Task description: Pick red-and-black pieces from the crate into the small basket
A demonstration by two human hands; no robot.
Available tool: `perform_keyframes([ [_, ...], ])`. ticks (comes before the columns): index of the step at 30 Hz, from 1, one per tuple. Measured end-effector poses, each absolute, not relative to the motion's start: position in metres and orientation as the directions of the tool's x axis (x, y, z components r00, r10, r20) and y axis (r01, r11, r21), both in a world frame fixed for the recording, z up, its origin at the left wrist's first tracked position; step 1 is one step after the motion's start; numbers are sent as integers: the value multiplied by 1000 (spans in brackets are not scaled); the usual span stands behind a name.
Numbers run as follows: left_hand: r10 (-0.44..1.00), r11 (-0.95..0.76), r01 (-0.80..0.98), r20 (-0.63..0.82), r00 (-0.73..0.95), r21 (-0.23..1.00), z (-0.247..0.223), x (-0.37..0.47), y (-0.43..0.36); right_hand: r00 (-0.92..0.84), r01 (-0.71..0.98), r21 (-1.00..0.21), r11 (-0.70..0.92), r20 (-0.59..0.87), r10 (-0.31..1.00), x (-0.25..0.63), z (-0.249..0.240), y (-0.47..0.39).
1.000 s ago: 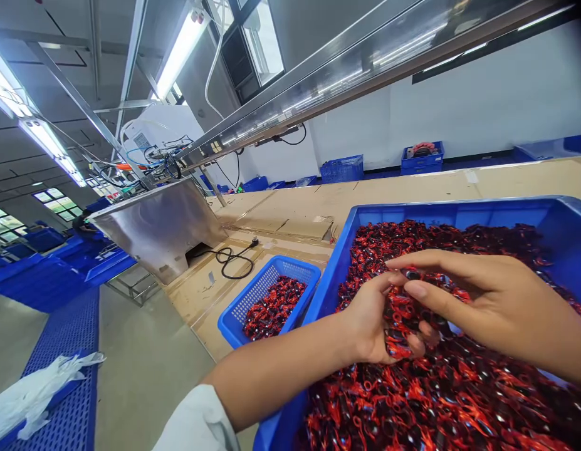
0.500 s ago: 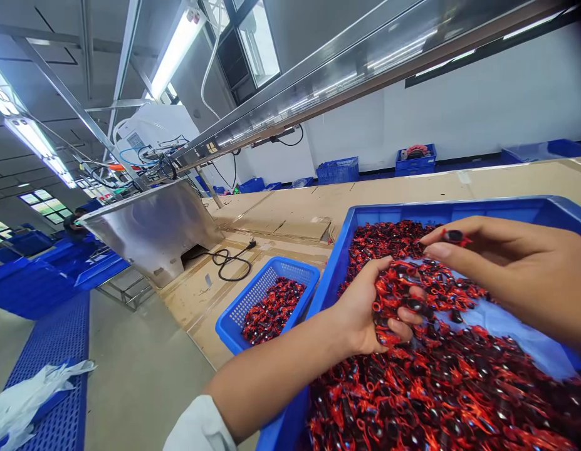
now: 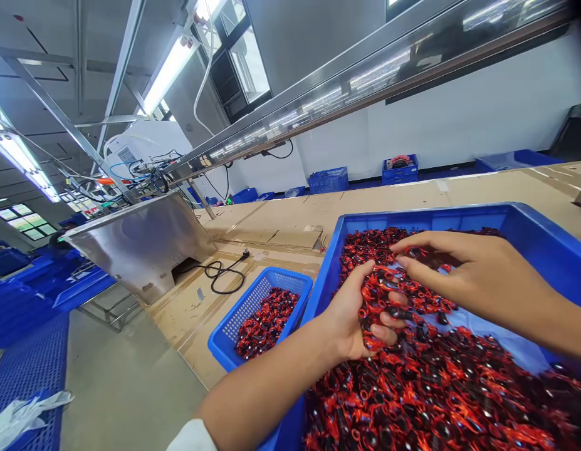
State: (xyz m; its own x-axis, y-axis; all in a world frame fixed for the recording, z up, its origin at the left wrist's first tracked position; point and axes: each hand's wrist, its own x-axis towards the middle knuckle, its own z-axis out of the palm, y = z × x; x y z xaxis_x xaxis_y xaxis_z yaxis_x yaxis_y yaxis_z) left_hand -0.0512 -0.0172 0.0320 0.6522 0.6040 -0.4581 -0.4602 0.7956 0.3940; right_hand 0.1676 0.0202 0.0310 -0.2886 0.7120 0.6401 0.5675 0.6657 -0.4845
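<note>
A person's bare hands work over a deep blue plastic tray (image 3: 459, 219) of small, glossy red-and-black plastic pieces (image 3: 412, 388) on a brown, cardboard-covered table (image 3: 290, 212). The left hand (image 3: 344, 313) cups a loose handful of pieces (image 3: 377, 294), fingers curled beneath it and thumb raised alongside. The right hand (image 3: 478, 263), its grip narrow, has one red-and-black piece (image 3: 416, 252) at its fingers, just inside the thumb and fingertips; its long axis is too small to judge. In the left hand, one black piece (image 3: 396, 312) lies roughly level across the fingers, while those in the tray point every way. A label (image 3: 126, 155) on the white machine casing (image 3: 158, 136) is unreadable.
</note>
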Motion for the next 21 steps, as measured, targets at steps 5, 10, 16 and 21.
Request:
perform_keyframes([
  [5,652,756,-467,-468,596,458,36,-49,-21,-336,557,-379,739,711,617,168,28,25],
  [10,655,752,-447,-482,582,484,35,-48,-21,-332,554,-373,744,720,609,171,27,30],
  [16,677,730,-423,-481,557,537,32,-45,-19,-387,243,-943,228,122,914,171,15,39],
  [21,721,680,-309,-529,448,665,25,-40,-19,-608,165,-976,139,10,794,163,6,31],
])
